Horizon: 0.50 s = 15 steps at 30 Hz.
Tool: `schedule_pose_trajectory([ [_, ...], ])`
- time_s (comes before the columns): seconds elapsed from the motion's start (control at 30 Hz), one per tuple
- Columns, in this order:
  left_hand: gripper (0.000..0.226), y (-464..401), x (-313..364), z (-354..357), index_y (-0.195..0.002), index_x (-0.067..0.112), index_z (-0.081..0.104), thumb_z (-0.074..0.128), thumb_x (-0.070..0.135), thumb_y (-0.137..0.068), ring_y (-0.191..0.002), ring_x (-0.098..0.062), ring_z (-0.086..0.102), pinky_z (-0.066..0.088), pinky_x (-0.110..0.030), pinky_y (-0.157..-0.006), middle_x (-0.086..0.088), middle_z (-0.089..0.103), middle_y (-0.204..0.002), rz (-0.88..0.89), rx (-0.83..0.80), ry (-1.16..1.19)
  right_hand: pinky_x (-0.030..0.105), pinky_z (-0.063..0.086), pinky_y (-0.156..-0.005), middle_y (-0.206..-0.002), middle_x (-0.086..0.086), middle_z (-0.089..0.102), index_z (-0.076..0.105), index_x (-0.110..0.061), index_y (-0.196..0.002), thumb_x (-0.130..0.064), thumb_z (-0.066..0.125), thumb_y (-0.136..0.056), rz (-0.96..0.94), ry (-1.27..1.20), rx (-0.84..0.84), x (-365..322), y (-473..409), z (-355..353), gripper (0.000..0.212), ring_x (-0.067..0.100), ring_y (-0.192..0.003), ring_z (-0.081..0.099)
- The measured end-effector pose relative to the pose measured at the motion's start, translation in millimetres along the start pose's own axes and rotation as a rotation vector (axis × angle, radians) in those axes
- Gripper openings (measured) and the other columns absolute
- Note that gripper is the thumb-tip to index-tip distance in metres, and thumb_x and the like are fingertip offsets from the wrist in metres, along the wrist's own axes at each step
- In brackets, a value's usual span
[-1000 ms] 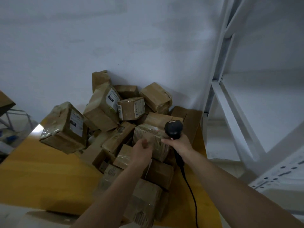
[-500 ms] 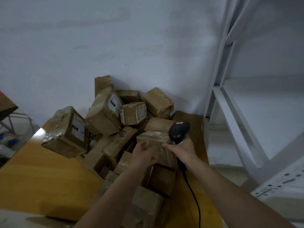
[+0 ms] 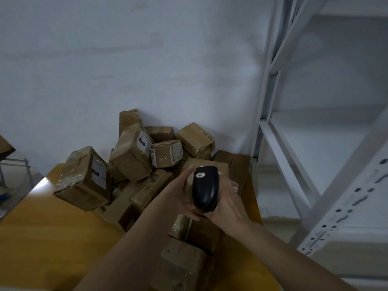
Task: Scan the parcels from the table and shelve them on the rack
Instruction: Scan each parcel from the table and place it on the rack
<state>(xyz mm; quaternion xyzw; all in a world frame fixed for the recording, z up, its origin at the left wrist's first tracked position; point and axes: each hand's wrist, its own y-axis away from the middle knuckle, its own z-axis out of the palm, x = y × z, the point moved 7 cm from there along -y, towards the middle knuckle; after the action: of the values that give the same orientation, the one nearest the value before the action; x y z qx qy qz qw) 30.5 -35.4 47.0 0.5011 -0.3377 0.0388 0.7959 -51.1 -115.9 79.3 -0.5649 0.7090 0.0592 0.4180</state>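
On the far left, a brown box corner (image 3: pixel 5 147) pokes in above a metal frame (image 3: pixel 14 164). Next comes the yellow worktop (image 3: pixel 42 238), with a big heap of taped brown parcels (image 3: pixel 134 185) piled on it, back against the white wall (image 3: pixel 126 59). One large parcel (image 3: pixel 84 179) with a white label sits at the left edge of the heap, tilted. A small box (image 3: pixel 165 153) with labels sits higher up in the middle of the heap.

In front of the heap, the left hand (image 3: pixel 178 196) reaches in with its fingers straight and its palm against the side of the black scanner (image 3: pixel 204 189). The right hand (image 3: pixel 227 203) is wrapped around the scanner from the other side and holds it up over the parcels. A light parcel (image 3: pixel 222 168) shows just behind the scanner; you cannot tell if a hand holds it.

To the right stands the white rack (image 3: pixel 294 164), its shelf (image 3: pixel 325 133) beside the worktop.
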Motion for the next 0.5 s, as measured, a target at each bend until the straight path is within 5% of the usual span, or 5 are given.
schedule_pose_trajectory([
  [0.1, 0.047, 0.4, 3.0, 13.5, -0.147, 0.004, 0.035, 0.036, 0.025, -0.104, -0.141, -0.039, 0.030, 0.028, -0.050, -0.111, -0.020, 0.033, -0.153, 0.118, -0.017, -0.083, 0.047, 0.041, -0.108, -0.136, 0.013, 0.052, 0.046, -0.008, -0.137, -0.039, 0.068, -0.075, 0.028, -0.023, -0.117, -7.9, 5.7, 8.6, 0.072, 0.026, -0.130, 0.048],
  [0.2, 0.045, -6.0, -2.1, 7.2, -0.142, 0.000, 0.042, 0.041, 0.019, -0.101, -0.129, -0.040, 0.045, 0.036, -0.048, -0.103, -0.022, 0.046, -0.143, 0.125, 0.009, -0.047, 0.042, 0.048, -0.099, -0.126, 0.003, 0.057, 0.051, -0.019, -0.129, -0.041, 0.072, -0.077, 0.039, -0.055, -0.116, -7.3, 6.1, 9.8, 0.060, 0.016, -0.122, 0.052],
  [0.33, 0.020, -11.0, -5.1, -8.4, -0.089, 0.002, 0.067, 0.060, 0.021, -0.092, -0.071, -0.025, 0.068, 0.053, -0.046, -0.086, -0.011, 0.071, -0.070, 0.178, -0.057, -0.016, 0.025, 0.051, -0.092, -0.111, -0.014, 0.061, 0.053, -0.033, -0.117, -0.022, 0.080, -0.077, 0.346, -0.380, -0.054, 5.7, 3.9, -5.4, 0.049, 0.004, -0.111, 0.056],
  [0.4, 0.012, -11.8, -6.5, -10.4, -0.093, 0.004, 0.068, 0.065, 0.010, -0.084, -0.070, -0.024, 0.072, 0.058, -0.041, -0.080, -0.011, 0.074, -0.077, 0.228, -0.135, -0.022, 0.013, 0.050, -0.080, -0.102, -0.016, 0.063, 0.056, -0.032, -0.109, -0.014, 0.077, -0.080, 0.465, -0.528, 0.000, 13.0, 4.1, -15.1, 0.041, 0.001, -0.103, 0.060],
  [0.5, 0.034, -16.8, -0.8, -14.5, -0.110, 0.004, 0.066, 0.068, 0.000, -0.077, -0.080, -0.024, 0.074, 0.059, -0.032, -0.060, -0.013, 0.075, -0.094, 0.327, -0.164, 0.003, 0.007, 0.049, -0.061, -0.091, -0.012, 0.067, 0.060, -0.027, -0.103, -0.008, 0.070, -0.084, 0.580, -0.662, 0.062, 25.3, 8.0, -23.4, 0.028, -0.003, -0.088, 0.065],
])
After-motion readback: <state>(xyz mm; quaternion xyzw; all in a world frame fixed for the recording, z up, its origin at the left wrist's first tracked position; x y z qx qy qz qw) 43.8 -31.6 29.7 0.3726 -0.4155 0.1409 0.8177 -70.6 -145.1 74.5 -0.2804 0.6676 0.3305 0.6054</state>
